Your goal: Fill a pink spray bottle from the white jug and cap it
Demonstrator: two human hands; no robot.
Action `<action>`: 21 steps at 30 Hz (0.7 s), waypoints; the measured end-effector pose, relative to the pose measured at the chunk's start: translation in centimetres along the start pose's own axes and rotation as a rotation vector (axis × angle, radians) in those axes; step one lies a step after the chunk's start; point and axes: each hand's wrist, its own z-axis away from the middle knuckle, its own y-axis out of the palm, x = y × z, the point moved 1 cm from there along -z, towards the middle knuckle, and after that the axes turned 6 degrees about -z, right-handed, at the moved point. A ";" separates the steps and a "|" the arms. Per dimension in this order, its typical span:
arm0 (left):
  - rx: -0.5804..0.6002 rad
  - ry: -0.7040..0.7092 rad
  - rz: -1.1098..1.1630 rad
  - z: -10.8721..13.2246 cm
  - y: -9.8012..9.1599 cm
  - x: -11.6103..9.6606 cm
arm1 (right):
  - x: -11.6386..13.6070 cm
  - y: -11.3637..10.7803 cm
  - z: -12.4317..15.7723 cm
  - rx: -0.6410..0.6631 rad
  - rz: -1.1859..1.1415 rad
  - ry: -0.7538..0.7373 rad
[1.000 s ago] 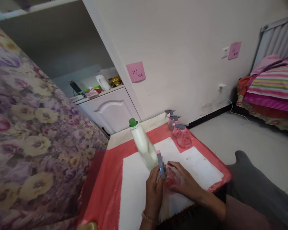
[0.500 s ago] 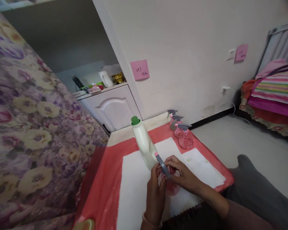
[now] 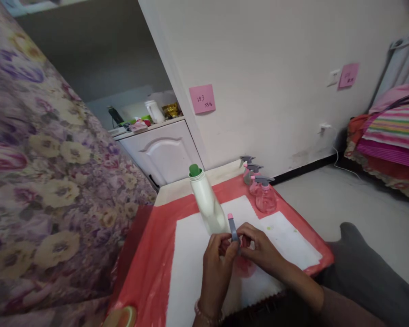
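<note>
At the table [image 3: 172, 193] | we pinch the sprayer [image 3: 234, 232] near its top, left hand [image 3: 218, 261] and right hand [image 3: 264, 249] both closed on it | pale bottle [image 3: 207, 202] stands just beyond

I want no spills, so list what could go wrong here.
The uncapped pale green bottle stands close to the left hand, so a nudge might tip it. The gray trigger sprayer head, between that hand and the right hand, could leak if seated crooked on the pink spray bottle.
</note>
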 end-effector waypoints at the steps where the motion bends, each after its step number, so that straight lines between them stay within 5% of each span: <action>1: 0.012 -0.031 0.001 -0.2 0.2 -0.1 | 0.0 0.0 0.0 -0.012 0.004 -0.005; 10: 0.159 -0.141 0.289 -1.7 0.2 0.5 | -0.6 0.2 -0.1 -0.048 0.046 0.030; 17: 0.131 -0.113 0.466 -1.1 0.7 0.3 | -0.9 0.5 0.0 -0.085 0.029 0.038; 21: 0.136 -0.114 0.477 -0.9 0.9 0.4 | -0.3 -0.1 0.3 0.027 0.015 0.031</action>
